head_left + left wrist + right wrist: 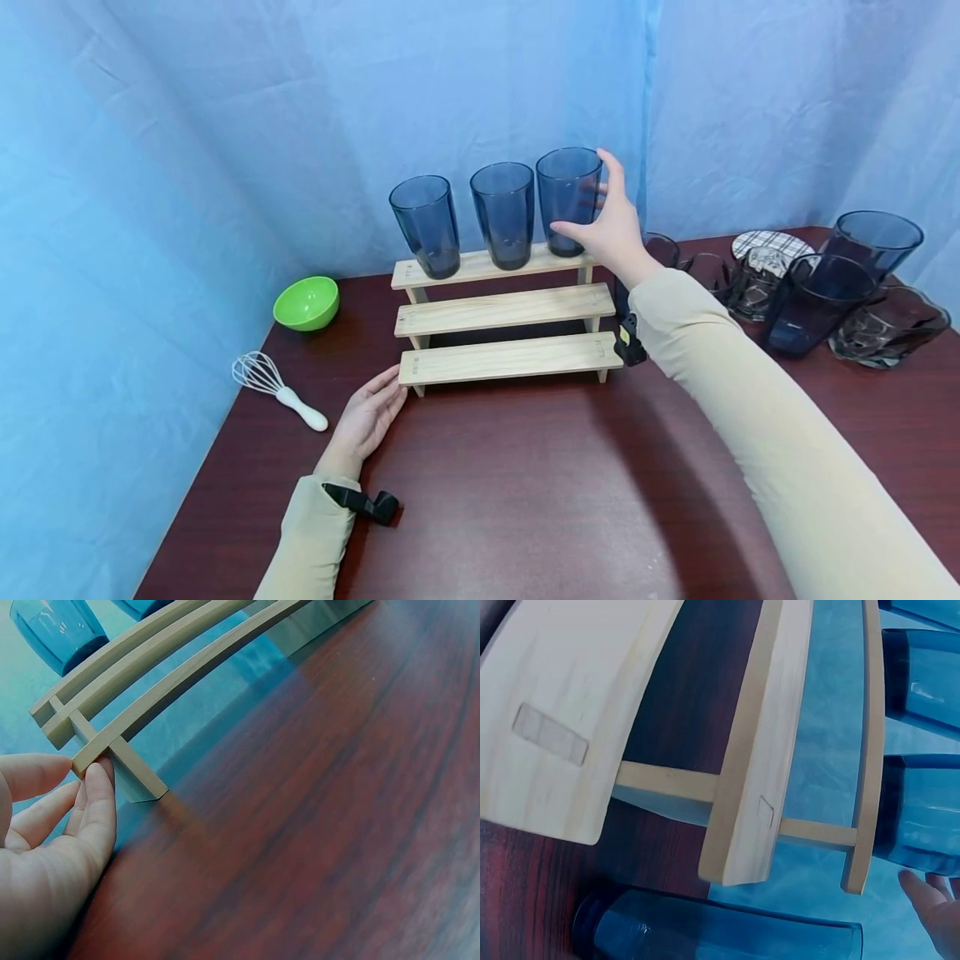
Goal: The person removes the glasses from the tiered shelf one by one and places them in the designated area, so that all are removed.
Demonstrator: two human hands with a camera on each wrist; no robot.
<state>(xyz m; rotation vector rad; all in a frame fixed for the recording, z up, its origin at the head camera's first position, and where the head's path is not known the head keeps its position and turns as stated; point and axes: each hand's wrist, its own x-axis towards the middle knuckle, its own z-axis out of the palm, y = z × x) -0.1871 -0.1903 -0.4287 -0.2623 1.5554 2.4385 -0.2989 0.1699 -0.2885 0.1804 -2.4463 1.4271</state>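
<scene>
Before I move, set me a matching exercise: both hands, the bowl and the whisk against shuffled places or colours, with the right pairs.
Column one:
1. Left hand
2. Right hand
3. Bowl
4. Whisk

Column two:
A. Bright green
B. Around the rightmost glass on the top shelf
C. White
D. At the left end of the lowest shelf

Pairs: 1-D, 2-B, 3-A, 4-C

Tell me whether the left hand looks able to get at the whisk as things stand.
Probably yes: the whisk lies just to the left of the left hand, with nothing between them, though the hand would likely have to let go of the stand first.
</scene>
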